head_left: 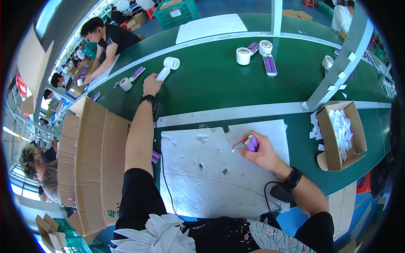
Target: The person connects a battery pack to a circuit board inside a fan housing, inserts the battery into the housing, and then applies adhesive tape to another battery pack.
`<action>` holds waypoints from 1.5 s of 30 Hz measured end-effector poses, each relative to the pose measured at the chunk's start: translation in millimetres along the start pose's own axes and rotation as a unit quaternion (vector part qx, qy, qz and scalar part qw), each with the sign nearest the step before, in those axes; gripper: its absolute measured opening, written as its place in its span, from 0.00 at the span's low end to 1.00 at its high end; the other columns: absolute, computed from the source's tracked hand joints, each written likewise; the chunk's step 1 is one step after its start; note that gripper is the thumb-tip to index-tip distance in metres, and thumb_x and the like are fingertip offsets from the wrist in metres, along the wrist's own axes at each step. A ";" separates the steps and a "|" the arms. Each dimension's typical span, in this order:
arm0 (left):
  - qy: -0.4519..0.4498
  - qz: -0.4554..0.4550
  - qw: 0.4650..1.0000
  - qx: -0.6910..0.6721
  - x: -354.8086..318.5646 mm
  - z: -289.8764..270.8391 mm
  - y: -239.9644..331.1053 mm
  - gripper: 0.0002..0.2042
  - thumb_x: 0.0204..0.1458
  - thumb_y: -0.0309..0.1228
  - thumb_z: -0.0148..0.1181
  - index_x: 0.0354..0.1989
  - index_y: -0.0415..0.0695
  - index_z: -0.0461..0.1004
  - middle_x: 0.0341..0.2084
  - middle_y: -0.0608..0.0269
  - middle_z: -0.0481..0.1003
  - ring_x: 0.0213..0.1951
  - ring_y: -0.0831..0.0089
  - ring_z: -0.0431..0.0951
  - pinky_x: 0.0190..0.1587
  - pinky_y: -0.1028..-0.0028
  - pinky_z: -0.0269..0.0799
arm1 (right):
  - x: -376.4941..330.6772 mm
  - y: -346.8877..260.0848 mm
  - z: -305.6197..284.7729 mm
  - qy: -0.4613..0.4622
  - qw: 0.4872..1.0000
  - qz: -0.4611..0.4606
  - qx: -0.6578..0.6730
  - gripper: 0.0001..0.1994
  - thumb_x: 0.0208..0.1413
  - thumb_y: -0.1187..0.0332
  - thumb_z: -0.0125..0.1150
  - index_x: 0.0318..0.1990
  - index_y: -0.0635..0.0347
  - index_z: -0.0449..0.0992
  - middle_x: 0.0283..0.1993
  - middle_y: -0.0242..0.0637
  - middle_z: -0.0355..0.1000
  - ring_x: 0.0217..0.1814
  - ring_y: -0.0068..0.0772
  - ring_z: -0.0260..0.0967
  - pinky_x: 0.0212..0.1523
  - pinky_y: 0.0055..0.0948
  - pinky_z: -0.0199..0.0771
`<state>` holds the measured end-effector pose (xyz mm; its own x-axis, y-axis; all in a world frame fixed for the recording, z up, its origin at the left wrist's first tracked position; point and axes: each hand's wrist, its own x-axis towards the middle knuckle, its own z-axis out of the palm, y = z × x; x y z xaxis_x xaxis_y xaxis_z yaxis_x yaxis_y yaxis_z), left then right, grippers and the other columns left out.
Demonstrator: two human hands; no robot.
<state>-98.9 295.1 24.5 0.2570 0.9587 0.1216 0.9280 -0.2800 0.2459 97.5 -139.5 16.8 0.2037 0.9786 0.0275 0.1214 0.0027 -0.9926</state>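
Observation:
My left hand (pixel 152 85) reaches out over the green belt, its fingers closed on the handle of a white handheld fan (pixel 171 63) with a round head. In my right hand (pixel 266 154) is a purple battery pack (pixel 252 143), gripped between thumb and fingers above a white foam board (pixel 194 168). A short red lead with a small white plug (pixel 233 149) sticks out from the pack toward the left. Left of the fan lies another white fan part (pixel 125 84) with a purple battery pack (pixel 137 74) beside it.
White fan heads (pixel 243 56) with purple packs rest farther along the belt. An open carton of white slips (pixel 341 133) stands at the right; a large cardboard box (pixel 93 164) is at the left. A metal post (pixel 341 67) rises at right. A co-worker (pixel 114 42) works across the belt.

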 end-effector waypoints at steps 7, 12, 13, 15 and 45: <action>-0.012 0.260 0.962 -0.084 -87.8 -39.8 68.7 0.26 0.43 0.37 0.65 0.52 0.44 0.69 0.46 0.51 0.70 0.44 0.61 0.74 0.47 0.69 0.70 | -0.4 2.1 0.9 0.021 0.994 0.029 0.108 0.13 0.48 0.74 0.60 0.40 0.59 0.64 0.21 0.27 0.62 0.18 0.17 0.61 0.17 0.19 0.59; -0.373 0.325 0.817 -0.296 -229.1 -52.4 145.0 0.28 0.47 0.37 0.64 0.56 0.40 0.64 0.50 0.55 0.69 0.43 0.67 0.74 0.46 0.71 0.69 | 0.6 18.8 -12.0 0.055 0.962 0.007 0.269 0.12 0.56 0.63 0.51 0.42 0.59 0.62 0.23 0.33 0.65 0.17 0.24 0.63 0.15 0.22 0.60; -0.316 0.358 0.819 -0.317 -253.9 -41.5 148.5 0.28 0.48 0.34 0.62 0.58 0.40 0.61 0.48 0.56 0.70 0.40 0.69 0.75 0.44 0.72 0.70 | -1.3 14.2 -10.8 0.022 0.952 0.025 0.305 0.13 0.57 0.59 0.48 0.41 0.59 0.62 0.23 0.34 0.65 0.17 0.25 0.64 0.15 0.23 0.60; -0.257 0.390 0.817 -0.338 -280.3 -25.4 157.0 0.28 0.50 0.31 0.61 0.59 0.40 0.59 0.46 0.57 0.71 0.38 0.70 0.76 0.42 0.73 0.71 | -0.5 3.1 -8.8 -0.049 0.927 0.048 0.369 0.19 0.59 0.52 0.43 0.41 0.60 0.64 0.24 0.35 0.66 0.18 0.28 0.66 0.15 0.24 0.61; -0.294 0.185 0.622 -0.702 -319.0 14.2 162.8 0.20 0.62 0.44 0.41 0.49 0.39 0.66 0.41 0.64 0.72 0.34 0.82 0.69 0.34 0.82 0.66 | -7.5 -2.0 0.6 -0.040 0.979 0.026 0.198 0.16 0.63 0.61 0.46 0.52 0.62 0.64 0.37 0.34 0.69 0.31 0.26 0.72 0.27 0.21 0.72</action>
<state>-26.0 -55.6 12.0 0.8201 0.5528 0.1476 -0.2668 0.1412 0.9534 95.2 -146.7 18.6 0.1211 0.9925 -0.0183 -0.2771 0.0161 -0.9607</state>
